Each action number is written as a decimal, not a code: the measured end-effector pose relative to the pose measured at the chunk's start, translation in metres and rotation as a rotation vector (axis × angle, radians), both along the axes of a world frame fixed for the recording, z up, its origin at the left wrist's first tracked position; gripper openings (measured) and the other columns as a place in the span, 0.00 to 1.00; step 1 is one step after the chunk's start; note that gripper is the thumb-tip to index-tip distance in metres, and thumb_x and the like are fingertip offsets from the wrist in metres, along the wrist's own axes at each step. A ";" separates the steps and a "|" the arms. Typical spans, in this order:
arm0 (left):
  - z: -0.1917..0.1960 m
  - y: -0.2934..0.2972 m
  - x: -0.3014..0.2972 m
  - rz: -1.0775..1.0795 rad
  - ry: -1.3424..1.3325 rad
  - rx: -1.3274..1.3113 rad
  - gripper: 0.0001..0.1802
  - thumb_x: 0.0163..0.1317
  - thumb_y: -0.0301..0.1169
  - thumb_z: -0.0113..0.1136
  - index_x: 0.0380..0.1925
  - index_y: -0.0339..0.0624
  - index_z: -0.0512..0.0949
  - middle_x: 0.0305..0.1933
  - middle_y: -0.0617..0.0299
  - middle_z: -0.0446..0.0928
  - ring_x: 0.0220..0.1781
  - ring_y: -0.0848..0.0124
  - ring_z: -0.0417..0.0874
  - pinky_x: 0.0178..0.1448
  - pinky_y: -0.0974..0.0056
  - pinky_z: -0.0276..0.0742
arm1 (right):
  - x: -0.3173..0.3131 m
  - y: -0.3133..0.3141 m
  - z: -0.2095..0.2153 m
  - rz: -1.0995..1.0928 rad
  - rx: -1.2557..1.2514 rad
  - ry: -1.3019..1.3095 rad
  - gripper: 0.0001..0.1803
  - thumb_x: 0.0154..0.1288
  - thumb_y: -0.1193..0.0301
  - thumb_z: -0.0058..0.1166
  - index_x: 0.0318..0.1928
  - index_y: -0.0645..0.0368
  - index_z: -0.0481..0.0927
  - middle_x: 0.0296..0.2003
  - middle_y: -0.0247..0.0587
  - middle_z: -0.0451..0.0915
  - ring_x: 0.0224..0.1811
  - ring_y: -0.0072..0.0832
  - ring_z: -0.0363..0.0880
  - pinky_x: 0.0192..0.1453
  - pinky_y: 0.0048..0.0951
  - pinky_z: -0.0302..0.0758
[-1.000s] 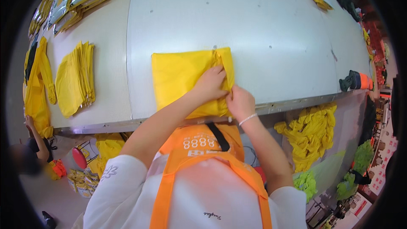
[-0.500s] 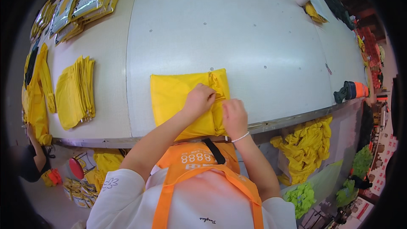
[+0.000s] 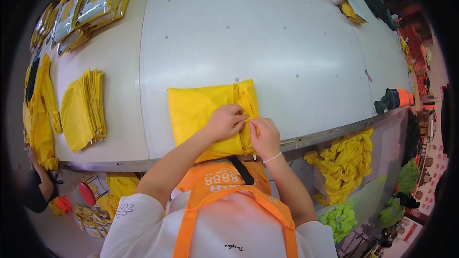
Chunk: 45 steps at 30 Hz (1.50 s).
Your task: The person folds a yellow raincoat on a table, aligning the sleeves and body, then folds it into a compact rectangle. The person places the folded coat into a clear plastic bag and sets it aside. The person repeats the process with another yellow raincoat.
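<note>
A folded yellow garment point(image 3: 198, 107) lies flat on the table at its front edge, right before me. Along its right side runs a gathered strip with a seam. My left hand point(image 3: 227, 123) rests on the garment, its fingertips pinching the fabric by that strip. Close beside it, my right hand point(image 3: 265, 137) pinches the same strip, thumb and forefinger together. The two sets of fingertips nearly touch. Whatever small part lies between them is hidden by the fingers.
A fanned stack of folded yellow pieces point(image 3: 83, 110) lies on the left of the pale table point(image 3: 201, 48). Behind it are packaged yellow bundles point(image 3: 98, 2). A dark and orange roll point(image 3: 399, 99) sits at the right edge. Heaped yellow fabric point(image 3: 346, 165) lies below the table.
My left hand has slid slightly toward me and right, and my right hand's fingers have come in to meet it on the strip. The garment stays in place.
</note>
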<state>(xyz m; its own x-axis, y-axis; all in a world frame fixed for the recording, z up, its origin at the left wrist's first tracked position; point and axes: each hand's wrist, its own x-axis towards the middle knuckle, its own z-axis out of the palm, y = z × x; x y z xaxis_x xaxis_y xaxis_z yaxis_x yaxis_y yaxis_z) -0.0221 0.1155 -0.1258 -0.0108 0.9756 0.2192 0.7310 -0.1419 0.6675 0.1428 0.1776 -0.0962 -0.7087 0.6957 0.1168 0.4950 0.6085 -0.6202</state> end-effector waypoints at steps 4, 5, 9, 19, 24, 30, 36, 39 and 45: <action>0.012 0.006 0.013 -0.035 0.192 -0.245 0.15 0.55 0.35 0.59 0.43 0.48 0.81 0.46 0.59 0.75 0.47 0.59 0.75 0.53 0.55 0.71 | 0.002 -0.006 -0.004 -0.214 0.106 -0.088 0.12 0.61 0.70 0.53 0.45 0.60 0.76 0.33 0.44 0.77 0.39 0.43 0.76 0.41 0.39 0.74; 0.015 0.005 0.010 -0.033 0.204 -0.150 0.15 0.55 0.36 0.59 0.44 0.49 0.81 0.49 0.58 0.74 0.51 0.58 0.73 0.56 0.53 0.68 | 0.002 -0.006 -0.013 -0.251 0.085 -0.129 0.12 0.62 0.70 0.52 0.45 0.60 0.77 0.32 0.43 0.77 0.38 0.42 0.77 0.39 0.39 0.75; 0.028 0.000 -0.024 0.068 0.291 -0.013 0.18 0.55 0.41 0.59 0.46 0.54 0.80 0.61 0.55 0.67 0.65 0.52 0.62 0.68 0.42 0.54 | 0.012 -0.005 -0.025 -0.216 0.106 -0.109 0.13 0.63 0.69 0.51 0.47 0.56 0.78 0.29 0.41 0.78 0.31 0.40 0.78 0.33 0.38 0.75; 0.005 -0.006 -0.016 0.094 0.386 -0.194 0.24 0.60 0.55 0.51 0.56 0.69 0.74 0.74 0.50 0.46 0.74 0.46 0.45 0.69 0.33 0.40 | -0.028 0.009 0.002 -0.049 0.242 -0.230 0.12 0.60 0.71 0.50 0.42 0.57 0.81 0.26 0.40 0.79 0.27 0.38 0.79 0.29 0.36 0.75; 0.002 0.006 -0.019 0.070 0.454 -0.361 0.25 0.59 0.53 0.52 0.54 0.60 0.75 0.73 0.49 0.47 0.75 0.47 0.44 0.70 0.34 0.39 | -0.048 0.011 0.000 0.094 0.181 -0.357 0.14 0.57 0.71 0.49 0.44 0.62 0.80 0.26 0.41 0.80 0.28 0.38 0.80 0.30 0.37 0.76; -0.004 0.012 -0.067 0.109 -0.015 -0.083 0.16 0.58 0.42 0.56 0.45 0.53 0.79 0.69 0.51 0.59 0.67 0.51 0.60 0.67 0.44 0.55 | -0.042 0.002 -0.020 0.125 0.196 -0.493 0.15 0.58 0.72 0.46 0.44 0.62 0.80 0.25 0.42 0.80 0.25 0.37 0.80 0.29 0.37 0.76; -0.008 0.035 -0.051 0.081 0.161 -0.073 0.18 0.58 0.34 0.56 0.50 0.52 0.76 0.66 0.53 0.64 0.58 0.53 0.68 0.60 0.51 0.63 | -0.037 0.007 -0.014 0.050 0.130 -0.400 0.13 0.59 0.71 0.49 0.42 0.61 0.80 0.24 0.41 0.80 0.25 0.35 0.81 0.27 0.35 0.76; -0.010 0.031 -0.061 0.080 0.265 -0.058 0.21 0.58 0.34 0.56 0.53 0.53 0.74 0.65 0.53 0.65 0.58 0.54 0.68 0.60 0.51 0.63 | -0.038 0.010 -0.010 -0.015 0.035 -0.251 0.11 0.60 0.72 0.53 0.43 0.59 0.81 0.24 0.43 0.79 0.24 0.36 0.79 0.28 0.32 0.75; -0.012 0.040 -0.051 0.066 0.383 -0.183 0.21 0.60 0.40 0.53 0.53 0.52 0.75 0.66 0.52 0.63 0.58 0.54 0.67 0.59 0.51 0.62 | -0.026 0.016 0.003 -0.260 -0.261 0.075 0.10 0.60 0.76 0.55 0.42 0.63 0.81 0.24 0.44 0.79 0.22 0.35 0.77 0.27 0.29 0.73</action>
